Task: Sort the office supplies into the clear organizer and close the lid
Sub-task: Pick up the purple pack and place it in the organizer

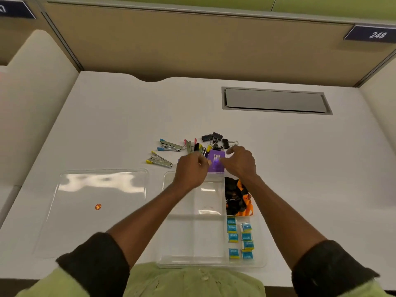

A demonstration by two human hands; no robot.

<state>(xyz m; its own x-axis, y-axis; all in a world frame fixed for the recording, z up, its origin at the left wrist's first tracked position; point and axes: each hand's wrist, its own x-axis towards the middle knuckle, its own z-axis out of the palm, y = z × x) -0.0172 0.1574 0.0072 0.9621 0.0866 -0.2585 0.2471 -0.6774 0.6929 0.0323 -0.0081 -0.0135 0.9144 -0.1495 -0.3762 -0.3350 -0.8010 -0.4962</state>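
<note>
White desk (107, 125) is bearing a purple box (216, 160); left hand (191, 170), fingers curled, is pinching its left edge; right hand (241, 162), half-curled, is gripping its right edge.

Behind the organizer (192, 232), staplers (169, 145) and binder clips (214, 137) crowd the desk (128, 114).

Worn: black fabric left sleeve (96, 260) and black fabric right sleeve (327, 269), cuffs bunched well back from left hand (190, 170) and right hand (241, 161), forearms bare between. Torso: pale lime-green fuzzy fleece top (192, 281), nearer the wearer than both hands; same green outside each black sleeve.
</note>
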